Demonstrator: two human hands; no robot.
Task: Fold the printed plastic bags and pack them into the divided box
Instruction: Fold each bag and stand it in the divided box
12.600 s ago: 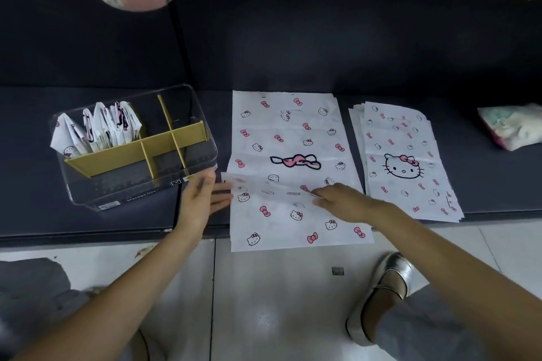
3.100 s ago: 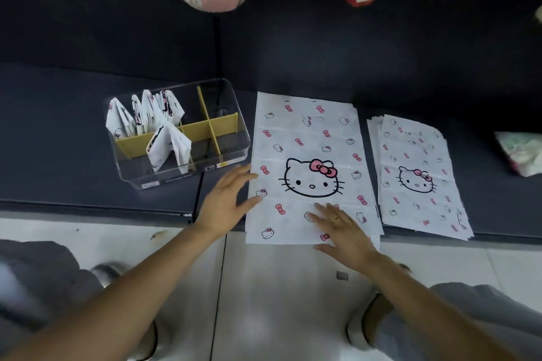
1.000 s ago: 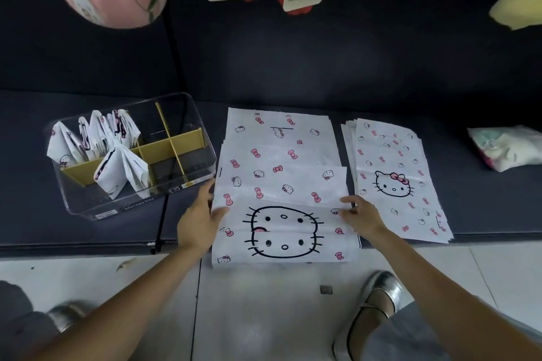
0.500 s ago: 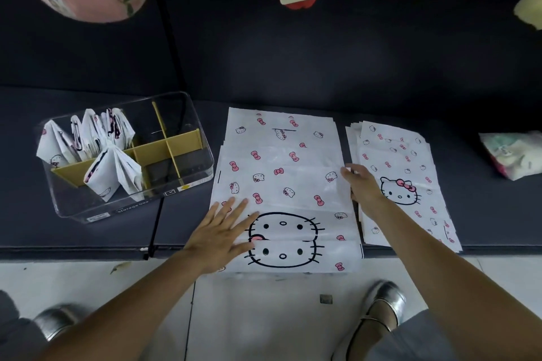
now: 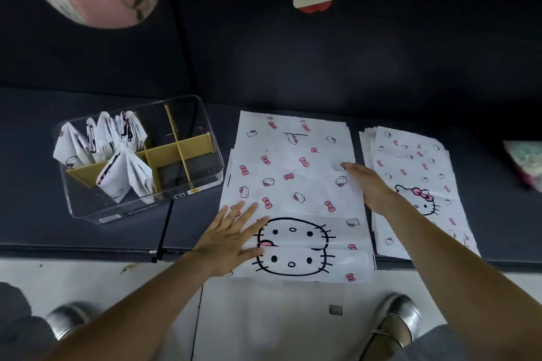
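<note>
Left hand [image 5: 231,240] lies flat, fingers spread, on the folded bag [image 5: 296,214] atop the middle stack on the bench [image 5: 35,214]. Right hand [image 5: 366,184] rests on the bag's right edge, fingers straight, perhaps pressing. Divided box [image 5: 137,155] stands left, folded bags inside.

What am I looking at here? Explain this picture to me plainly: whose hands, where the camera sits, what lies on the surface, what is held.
There is no machine: a person works with bare hands, filmed by a camera worn on the head, looking down. The left hand lies flat on a printed plastic bag folded once on the dark surface. The right hand rests its fingers on that bag's right edge. Neither hand grips anything. To the left stands a clear divided box holding folded bags. To the right lies a stack of flat bags.
</note>
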